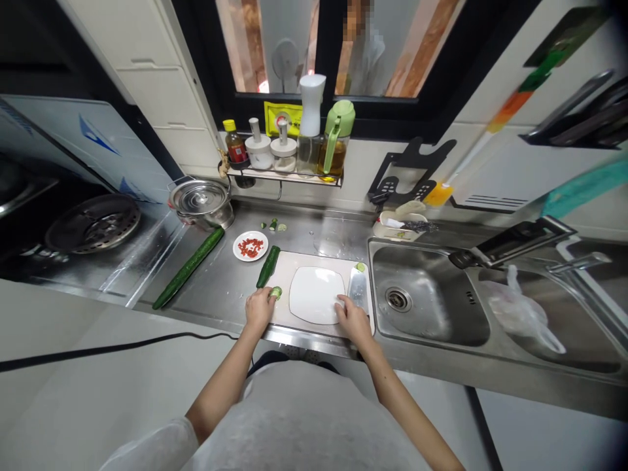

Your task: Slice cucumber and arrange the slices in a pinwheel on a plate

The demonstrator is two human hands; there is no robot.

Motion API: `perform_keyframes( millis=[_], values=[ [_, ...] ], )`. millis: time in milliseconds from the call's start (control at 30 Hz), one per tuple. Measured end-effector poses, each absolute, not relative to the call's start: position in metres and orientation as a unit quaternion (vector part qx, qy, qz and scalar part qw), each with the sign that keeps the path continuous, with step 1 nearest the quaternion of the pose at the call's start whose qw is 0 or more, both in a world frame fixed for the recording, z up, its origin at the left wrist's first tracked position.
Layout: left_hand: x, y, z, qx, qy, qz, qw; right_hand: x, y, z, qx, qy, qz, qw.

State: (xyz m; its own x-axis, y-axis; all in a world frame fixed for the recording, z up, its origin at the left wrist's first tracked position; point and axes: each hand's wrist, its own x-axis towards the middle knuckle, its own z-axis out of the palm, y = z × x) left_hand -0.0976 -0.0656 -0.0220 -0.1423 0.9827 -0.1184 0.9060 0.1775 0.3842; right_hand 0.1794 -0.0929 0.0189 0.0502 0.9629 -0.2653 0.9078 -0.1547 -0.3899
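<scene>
My left hand (259,310) is closed on cucumber slices (276,292) at the left edge of the cutting board (282,263). A white plate (316,294), bare and squarish, lies on the board. At the plate's right edge is my right hand (354,320), thumb and forefinger curled against the rim. The kitchen knife (358,288) lies just beyond that hand, its broad blade flat on the board; its handle is not visible. A cut cucumber end (360,267) sits above the blade. Beside the board's upper left lies a cut cucumber (268,266).
Left of the board are a small plate of chopped red pieces (250,246), a whole cucumber (189,268) and a lidded steel pot (201,201). Cucumber scraps (273,225) lie behind. A sink (432,294) adjoins on the right; a plastic bag (523,311) lies in the farther basin.
</scene>
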Motion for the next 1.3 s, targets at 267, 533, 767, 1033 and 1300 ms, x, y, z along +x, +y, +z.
perform_keyframes(
  millis=[267, 533, 767, 1033, 1300],
  values=[
    [-0.094, -0.067, -0.019, 0.586, 0.773, 0.145, 0.193, 0.179, -0.09, 0.016, -0.704, -0.664, 0.247, 0.055],
    [-0.093, -0.068, -0.017, 0.554, 0.772, 0.204, 0.235, 0.186, -0.085, 0.015, -0.68, -0.685, 0.253, 0.069],
    [-0.084, -0.069, -0.014, 0.538, 0.704, 0.315, 0.34, 0.191, -0.091, 0.016, -0.663, -0.684, 0.279, 0.118],
    [-0.035, -0.073, 0.011, 0.629, 0.552, 0.305, 0.455, 0.168, -0.081, 0.016, -0.532, -0.722, 0.371, 0.241],
    [-0.013, -0.064, 0.031, 0.655, 0.554, 0.289, 0.424, 0.161, -0.062, 0.014, -0.512, -0.693, 0.436, 0.261]
  ],
)
